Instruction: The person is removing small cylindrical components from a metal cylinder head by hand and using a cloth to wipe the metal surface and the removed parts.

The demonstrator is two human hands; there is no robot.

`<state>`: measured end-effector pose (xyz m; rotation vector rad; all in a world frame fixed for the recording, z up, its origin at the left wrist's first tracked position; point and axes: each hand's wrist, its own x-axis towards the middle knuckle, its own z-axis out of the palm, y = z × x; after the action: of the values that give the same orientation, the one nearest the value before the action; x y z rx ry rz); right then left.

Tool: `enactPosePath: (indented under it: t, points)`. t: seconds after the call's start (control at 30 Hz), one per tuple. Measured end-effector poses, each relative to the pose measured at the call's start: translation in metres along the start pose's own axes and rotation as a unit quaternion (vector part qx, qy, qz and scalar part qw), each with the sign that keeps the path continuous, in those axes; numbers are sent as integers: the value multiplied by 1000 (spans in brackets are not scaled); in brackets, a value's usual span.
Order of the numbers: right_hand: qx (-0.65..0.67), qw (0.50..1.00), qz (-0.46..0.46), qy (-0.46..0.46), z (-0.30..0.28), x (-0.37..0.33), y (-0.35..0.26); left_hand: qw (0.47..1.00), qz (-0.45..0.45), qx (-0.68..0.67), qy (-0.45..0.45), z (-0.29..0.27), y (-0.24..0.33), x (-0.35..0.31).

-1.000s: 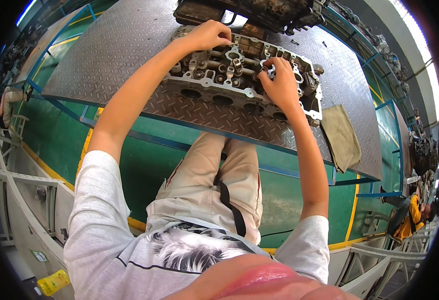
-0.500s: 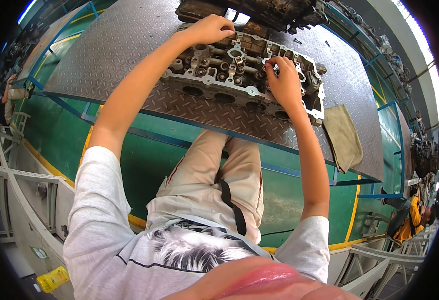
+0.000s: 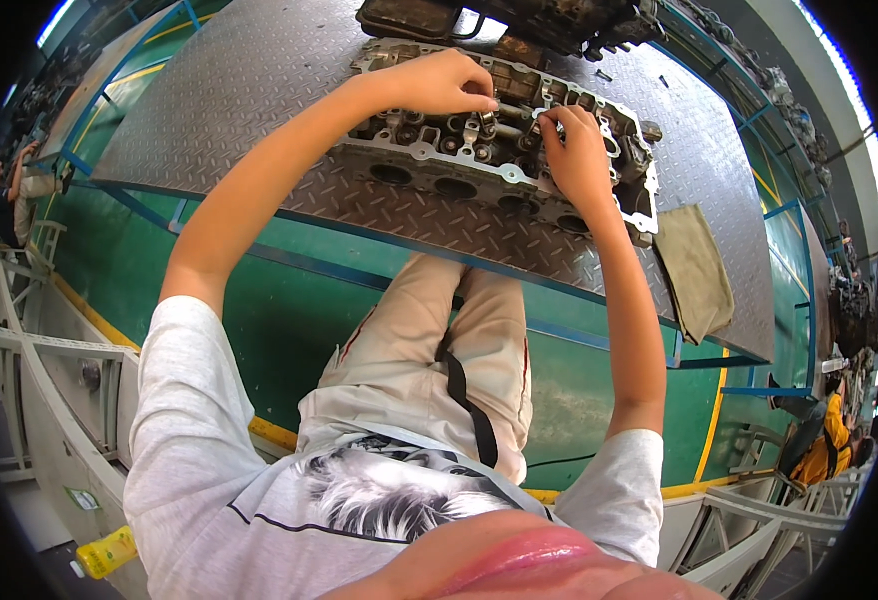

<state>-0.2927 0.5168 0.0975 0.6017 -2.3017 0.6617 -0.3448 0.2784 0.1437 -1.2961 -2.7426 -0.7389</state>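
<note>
A metal engine cylinder head (image 3: pixel 512 174) lies across the tread-plate table, its row of round ports facing me. Valve-train parts show in its open top. My left hand (image 3: pixel 451 82) is over the middle of it, thumb and fingertips pinched together at the inner parts; whatever lies between them is too small to make out. Close by on the right, my right hand (image 3: pixel 578 150) reaches into the same top, its fingers curled and closed near a bright bearing cap. What the right fingertips grip is hidden.
A dark engine block (image 3: pixel 599 28) stands behind the cylinder head. An olive cloth (image 3: pixel 692 270) hangs over the table's (image 3: pixel 239 120) front edge at the right. Two small bolts lie at the far right. A person in yellow (image 3: pixel 827 440) is at the far right, another at the far left.
My left hand has moved right and toward me, from the cylinder head's far edge to its middle. My right hand stays at nearly the same spot, fingers still closed.
</note>
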Motion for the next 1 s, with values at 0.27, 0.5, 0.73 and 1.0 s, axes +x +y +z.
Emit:
enactPosePath:
  t: [0.27,0.5,0.73,1.0]
  points:
    - [8,999,8,-30,7,-2,10,999,31,8,14,15,-15,5]
    - [-36,999,11,-26,13,-8,20,996,-37,-5,79,33,7,1]
    - [-33,999,21,-24,13,-8,16,990,-55,-24,126,46,11,0]
    - [-39,999,-7,-15,11,-8,13,980,-85,2,180,62,32,-9]
